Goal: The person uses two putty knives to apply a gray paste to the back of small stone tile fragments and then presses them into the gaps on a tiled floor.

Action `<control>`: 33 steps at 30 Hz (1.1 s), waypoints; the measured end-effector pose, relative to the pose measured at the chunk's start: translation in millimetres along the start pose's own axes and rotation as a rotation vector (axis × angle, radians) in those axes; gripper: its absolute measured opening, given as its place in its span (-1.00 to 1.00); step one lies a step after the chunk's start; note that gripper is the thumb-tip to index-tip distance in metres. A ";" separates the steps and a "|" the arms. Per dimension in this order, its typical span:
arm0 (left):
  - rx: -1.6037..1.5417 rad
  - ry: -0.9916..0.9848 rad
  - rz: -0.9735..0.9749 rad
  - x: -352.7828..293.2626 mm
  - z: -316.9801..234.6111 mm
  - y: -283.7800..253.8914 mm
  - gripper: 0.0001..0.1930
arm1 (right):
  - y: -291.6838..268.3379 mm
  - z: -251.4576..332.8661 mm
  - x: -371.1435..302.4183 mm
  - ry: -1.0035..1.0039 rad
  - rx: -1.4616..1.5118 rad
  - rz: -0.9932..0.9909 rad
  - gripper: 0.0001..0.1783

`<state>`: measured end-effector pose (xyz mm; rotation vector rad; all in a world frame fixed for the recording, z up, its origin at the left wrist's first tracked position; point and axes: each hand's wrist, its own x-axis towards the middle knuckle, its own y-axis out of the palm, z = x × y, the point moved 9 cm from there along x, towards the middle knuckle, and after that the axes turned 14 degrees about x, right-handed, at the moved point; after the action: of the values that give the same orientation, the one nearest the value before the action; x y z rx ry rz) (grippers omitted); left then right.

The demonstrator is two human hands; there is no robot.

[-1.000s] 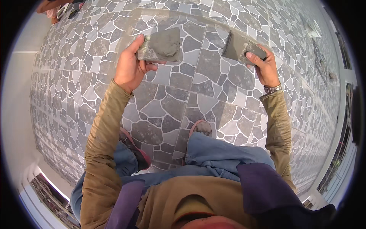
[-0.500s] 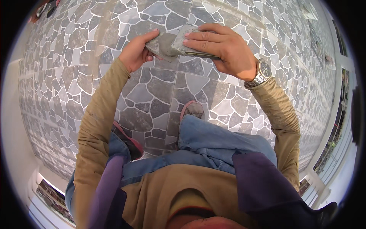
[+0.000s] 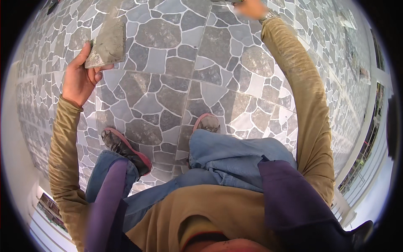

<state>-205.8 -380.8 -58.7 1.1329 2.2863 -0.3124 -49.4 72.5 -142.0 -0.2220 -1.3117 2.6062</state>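
Note:
My left hand (image 3: 82,77) is at the upper left, fingers closed around the near end of a flat grey plate (image 3: 110,47). Wet-looking cement coats the plate's upper face; its exact kind does not show. At the top edge of the view, my right hand (image 3: 250,9) is partly cut off and blurred. It grips a dark flat tool (image 3: 226,1), of which only a sliver shows. The tool looked like a cement-coated slab with a thin edge a moment earlier. The two hands are far apart.
Below lies a floor of stone-patterned tiles (image 3: 161,33) with pale joints. My left shoe (image 3: 126,151) and right shoe (image 3: 208,122) stand on it. A pale wall curves along the left, and a white railing (image 3: 365,168) runs along the right.
My hands have separated from where the plate and tool met. The left hand moved left with the plate; the right hand reached forward to the top edge. My left shoe shows more fully.

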 end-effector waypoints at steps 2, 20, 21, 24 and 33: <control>0.026 -0.104 -0.120 -43.4 6.4 -24.4 -0.58 | 4.5 -14.8 24.6 -0.041 -0.095 -0.017 -0.47; -0.088 0.051 -0.455 -206.2 30.8 -170.8 -0.62 | 12.4 -25.5 43.8 0.094 -0.328 0.034 -0.35; -0.120 0.038 -0.461 -201.8 28.9 -163.9 -0.62 | 18.2 -24.2 52.3 0.116 -0.319 0.037 -0.35; -0.112 0.063 -0.414 -195.5 17.5 -157.0 -0.61 | 32.3 -10.1 64.4 0.130 -0.301 0.056 -0.33; -0.120 0.062 -0.336 -183.2 30.0 -153.3 -0.60 | 83.8 57.2 -29.6 -0.049 -0.331 0.153 -0.28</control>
<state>-226.4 -608.4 17.0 0.7057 2.5117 -0.2650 -44.3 -27.9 -174.6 -0.3243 -1.8068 2.5118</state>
